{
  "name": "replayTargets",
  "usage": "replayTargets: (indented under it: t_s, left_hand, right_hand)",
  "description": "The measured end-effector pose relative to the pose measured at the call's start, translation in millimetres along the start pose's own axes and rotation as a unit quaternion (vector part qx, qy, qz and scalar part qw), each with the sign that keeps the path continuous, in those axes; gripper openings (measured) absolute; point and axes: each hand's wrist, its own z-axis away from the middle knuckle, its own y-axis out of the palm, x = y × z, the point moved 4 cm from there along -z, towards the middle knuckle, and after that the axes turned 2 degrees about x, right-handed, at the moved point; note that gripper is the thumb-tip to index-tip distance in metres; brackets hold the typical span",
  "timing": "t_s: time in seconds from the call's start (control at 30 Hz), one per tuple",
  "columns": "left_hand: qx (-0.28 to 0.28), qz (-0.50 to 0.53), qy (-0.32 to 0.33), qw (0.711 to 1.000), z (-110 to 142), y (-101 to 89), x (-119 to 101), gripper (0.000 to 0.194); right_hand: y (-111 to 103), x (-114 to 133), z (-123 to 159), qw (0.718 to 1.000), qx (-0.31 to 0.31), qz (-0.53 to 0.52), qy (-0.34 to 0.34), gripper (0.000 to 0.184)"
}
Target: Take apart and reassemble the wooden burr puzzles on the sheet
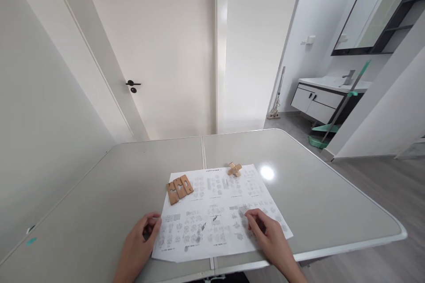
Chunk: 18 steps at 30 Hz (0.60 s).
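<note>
A printed sheet of paper [186,247] with rows of small grey diagrams lies flat on the table. At its upper left are flat wooden puzzle pieces [179,189] with cut-outs, side by side. A wooden burr puzzle [235,169], made of crossed sticks, sits at the sheet's top edge. My left hand [141,235] rests by the sheet's left edge, fingers loosely curled and nothing visible in them. Over the lower right of the sheet, my right hand [265,230] is curled with thumb and forefinger close together, and no object shows there.
The grey folding table [308,203] has a metal rim and a centre seam. Behind it stands a white door [166,44] with a black handle. At right are a washbasin cabinet [315,101], a mop [279,93] and a green dustpan [318,141].
</note>
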Motion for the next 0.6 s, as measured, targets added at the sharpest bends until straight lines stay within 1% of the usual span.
replayTargets:
  t_s: [0.03, 0.1, 0.23, 0.3, 0.5, 0.6]
  left_hand:
    - [0.002, -0.001, 0.001, 1.000, 0, 0.3, 1, 0.037]
    - [0.002, -0.001, 0.003, 1.000, 0, 0.1, 1, 0.038]
    - [-0.001, 0.008, 0.001, 1.000, 1, -1.1, 0, 0.039]
    - [-0.003, 0.010, -0.002, 1.000, 1, -1.6, -1, 0.039]
    - [-0.003, 0.012, -0.005, 1.000, 1, -1.8, -2, 0.039]
    - [-0.005, 0.011, -0.003, 1.000, 1, -1.7, -3, 0.038]
  right_hand:
    - [0, 0, 0, 1.000, -0.010, 0.001, 0.001, 0.059]
    - [1, -1, 1, 1.000, -0.009, 0.000, 0.003, 0.058]
    - [0, -7, -1, 0.999, 0.039, -0.006, 0.001, 0.048]
    - [-1, -9, -2, 0.999, 0.048, -0.011, -0.004, 0.044]
    - [-2, -8, -2, 0.999, 0.039, -0.018, -0.009, 0.044]
    - [-3, -4, -1, 0.999, 0.020, -0.022, -0.010, 0.046]
